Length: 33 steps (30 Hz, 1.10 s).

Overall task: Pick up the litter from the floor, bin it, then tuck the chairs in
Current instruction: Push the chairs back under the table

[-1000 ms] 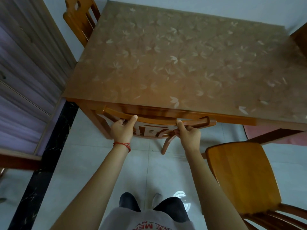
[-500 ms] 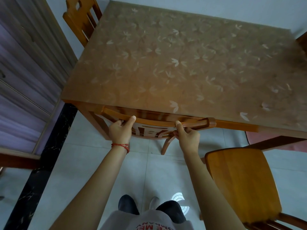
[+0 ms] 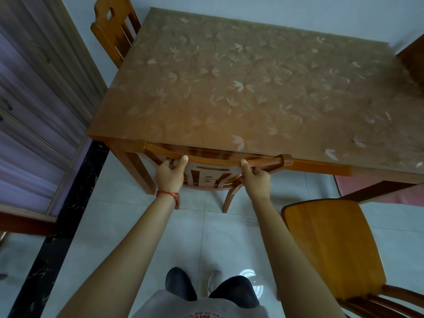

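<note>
Stage: last part of the job, by my reading. No litter shows on the floor (image 3: 128, 226), so picking up and binning look finished, though no bin is in view to confirm it.

Chair in hand: the chair (image 3: 213, 162) sits at the table's (image 3: 229, 92) near edge, toward its left corner. Its top rail lies against the edge and its seat is under the top. It looks tucked, or nearly so.

Left hand: the left hand (image 3: 170, 174) grips the rail left of centre, thumb laid on top, fingers curled over the far side.

Right hand: the right hand (image 3: 256, 179) grips the rail right of centre the same way, thumb up on the rail, fingers wrapped around it.

Left to do: the second chair (image 3: 330, 246) stands well clear of the near edge, at the right, its seat fully out in the open. It needs pushing in, as I judge it.

Other chairs: the far chair (image 3: 114, 31) stands close against the table's left edge near the far corner and looks tucked. A wooden piece (image 3: 413, 60) at the far right corner may be another chair, but it is blurred and cut by the frame.

Hidden: the tucked chair's seat and front legs are under the tabletop. The second chair's back runs out of frame. The floor under the table cannot be checked for scraps. The pink thing (image 3: 376, 191) under the right end is unclear, perhaps a mat.
</note>
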Motion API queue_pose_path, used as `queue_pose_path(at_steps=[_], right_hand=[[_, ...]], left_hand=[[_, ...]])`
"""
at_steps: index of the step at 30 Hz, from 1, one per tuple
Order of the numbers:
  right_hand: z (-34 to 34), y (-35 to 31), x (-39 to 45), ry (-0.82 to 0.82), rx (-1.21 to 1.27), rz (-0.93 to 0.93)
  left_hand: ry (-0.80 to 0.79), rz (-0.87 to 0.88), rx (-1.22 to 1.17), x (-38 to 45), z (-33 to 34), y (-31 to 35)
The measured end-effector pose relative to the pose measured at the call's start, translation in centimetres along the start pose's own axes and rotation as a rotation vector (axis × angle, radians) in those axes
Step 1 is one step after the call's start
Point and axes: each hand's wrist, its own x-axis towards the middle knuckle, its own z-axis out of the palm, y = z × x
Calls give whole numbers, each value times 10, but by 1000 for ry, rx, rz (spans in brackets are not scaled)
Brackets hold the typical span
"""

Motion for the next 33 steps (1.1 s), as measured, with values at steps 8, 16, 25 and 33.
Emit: queue_pose_path(at_steps=[8,16,25,33], right_hand=[[-21,35,-60,15,-214,-76],[-53,95,-113,167,-532,-39],[-101,149,-172,386,-523,115],[-146,191,-241,562,-422,241]], left_hand=[[-207,197,278,-30,-11,-30],[-509,633,693,-72,14,-49],[-764,989,855,-136,53,-63],[-939,1166,892,-217,77,-73]])
